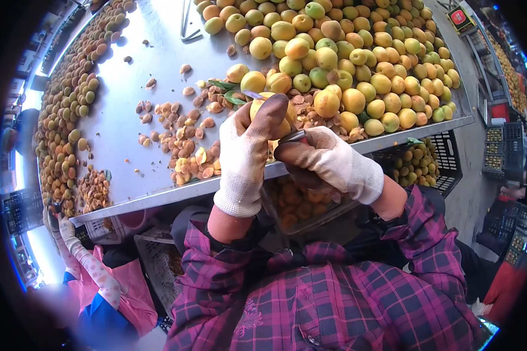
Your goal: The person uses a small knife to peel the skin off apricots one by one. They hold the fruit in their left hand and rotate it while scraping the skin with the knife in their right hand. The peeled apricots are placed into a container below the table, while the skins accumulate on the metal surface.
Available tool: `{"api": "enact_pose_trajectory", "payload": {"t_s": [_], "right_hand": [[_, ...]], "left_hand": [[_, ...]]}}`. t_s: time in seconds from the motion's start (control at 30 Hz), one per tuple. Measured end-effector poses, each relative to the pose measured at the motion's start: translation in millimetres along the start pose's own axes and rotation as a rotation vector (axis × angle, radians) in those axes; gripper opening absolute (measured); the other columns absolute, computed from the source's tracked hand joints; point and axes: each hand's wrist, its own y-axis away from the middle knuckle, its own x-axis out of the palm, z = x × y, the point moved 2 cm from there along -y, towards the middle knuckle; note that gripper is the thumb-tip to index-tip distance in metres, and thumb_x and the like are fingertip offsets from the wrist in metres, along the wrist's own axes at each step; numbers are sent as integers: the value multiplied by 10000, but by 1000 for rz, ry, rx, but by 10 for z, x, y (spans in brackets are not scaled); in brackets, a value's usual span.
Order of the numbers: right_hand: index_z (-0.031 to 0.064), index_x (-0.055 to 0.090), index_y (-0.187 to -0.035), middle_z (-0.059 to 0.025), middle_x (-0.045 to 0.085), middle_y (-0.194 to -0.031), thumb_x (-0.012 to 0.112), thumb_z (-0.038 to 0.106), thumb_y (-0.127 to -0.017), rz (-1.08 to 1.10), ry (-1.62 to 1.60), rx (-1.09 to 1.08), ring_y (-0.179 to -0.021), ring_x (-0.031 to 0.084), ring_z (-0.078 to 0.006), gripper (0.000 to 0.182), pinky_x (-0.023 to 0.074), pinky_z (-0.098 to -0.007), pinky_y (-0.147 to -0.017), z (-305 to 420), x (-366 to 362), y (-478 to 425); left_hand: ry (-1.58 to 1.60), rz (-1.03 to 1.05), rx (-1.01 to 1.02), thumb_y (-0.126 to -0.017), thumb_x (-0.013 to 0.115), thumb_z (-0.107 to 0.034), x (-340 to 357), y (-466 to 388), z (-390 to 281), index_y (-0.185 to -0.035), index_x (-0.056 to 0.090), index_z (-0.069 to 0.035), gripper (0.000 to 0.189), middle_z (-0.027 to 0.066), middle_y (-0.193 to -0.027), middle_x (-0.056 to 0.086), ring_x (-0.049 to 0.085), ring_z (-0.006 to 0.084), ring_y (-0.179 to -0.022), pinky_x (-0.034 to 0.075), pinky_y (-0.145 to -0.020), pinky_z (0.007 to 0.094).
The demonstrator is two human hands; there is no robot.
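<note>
My gloved left hand (245, 160) grips a yellow apricot (257, 109) above the table's front edge, its dark-stained thumb lying across the fruit. Close beside it, my gloved right hand (333, 160) is closed around a small metal hand tool (292, 137) with some red on it; its working end is hard to make out. A narrow purple-tinted strip (251, 94) shows at the top of the apricot, and I cannot tell what it is. Behind my hands lies a large heap of apricots (329, 57). Brown apricot stones (186, 147) are scattered left of my left hand.
Under the metal table's front edge (153, 196), a clear plastic tub (298, 208) holds orange fruit pieces. A black crate (445, 155) with apricots stands to its right. At far left, a co-worker's gloved hands (61, 221) are near another apricot heap (61, 149). A bent metal rod (184, 22) lies behind.
</note>
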Motion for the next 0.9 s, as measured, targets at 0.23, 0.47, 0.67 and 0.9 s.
{"api": "enact_pose_trajectory", "payload": {"t_s": [0.23, 0.47, 0.67, 0.9], "right_hand": [[109, 618, -951, 56, 472, -580, 649, 282, -966, 109, -79, 89, -430, 403, -37, 176, 266, -217, -376, 22, -32, 109], [63, 706, -1036, 48, 606, -769, 706, 282, -946, -49, 380, -131, -591, 514, -38, 236, 376, -209, -504, 110, -211, 286], [51, 651, -1023, 21, 621, -790, 724, 202, -918, -263, 143, -306, -603, 531, -37, 198, 402, -201, -520, 510, -387, 463], [-11, 626, -1201, -32, 664, -1049, 738, 199, -889, -146, 307, -352, -928, 614, -116, 393, 506, -276, -827, 395, -269, 92]], "left_hand": [[120, 142, 133, -937, 640, -264, -64, 94, 14, -1081, 658, 15, 315, 51, -962, 676, 630, 112, -868, 487, -801, 259], [257, 119, 152, -918, 648, -222, -260, 2, -78, -1127, 630, 31, 328, 71, -957, 672, 659, 140, -804, 501, -785, 260], [-166, 36, 91, -860, 716, -254, -54, -10, -35, -1234, 593, 3, 471, 87, -965, 680, 649, 136, -837, 533, -769, 293], [-567, 203, 370, -789, 686, -224, 0, 89, 75, -1387, 436, -4, 685, 224, -961, 695, 684, 409, -883, 536, -778, 480]]}}
